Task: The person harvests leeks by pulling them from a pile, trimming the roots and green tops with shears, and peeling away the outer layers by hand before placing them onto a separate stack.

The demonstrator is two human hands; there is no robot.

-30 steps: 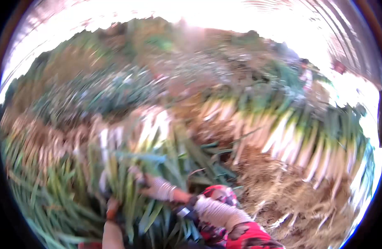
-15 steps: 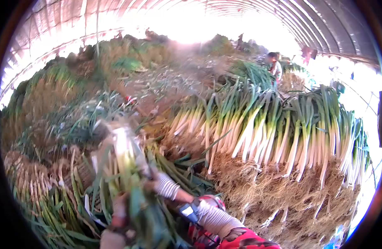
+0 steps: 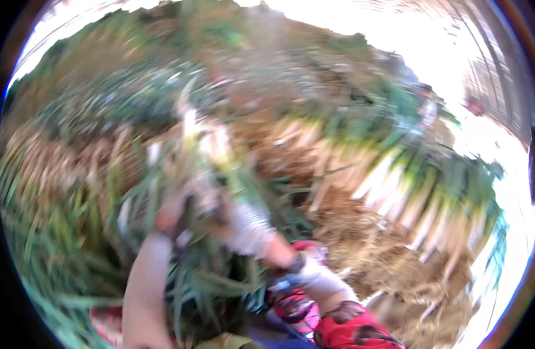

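Observation:
A bunch of long green onions [image 3: 221, 145] stands in front of me, white ends up and green leaves hanging down. My left hand [image 3: 173, 208] is closed around its left side, below the white part. On the right side of the same bunch, my right hand [image 3: 212, 200] in a pale glove grips the stems. Motion blur smears both hands, and leaves cover some of the fingers. Beneath them, loose green leaves [image 3: 212, 285] droop towards my lap.
A long row of green onions [image 3: 389, 180] leans to the right, above a mass of dry, straw-coloured roots [image 3: 360, 238]. More onions [image 3: 64, 166] lie on the left. A person [image 3: 427, 107] is further back at right, near the curved tunnel wall [image 3: 488, 70].
The view has tilted down and swung left, with strong blur. My left hand and forearm now show more fully, higher in the picture. Both hands still hold the bunch.

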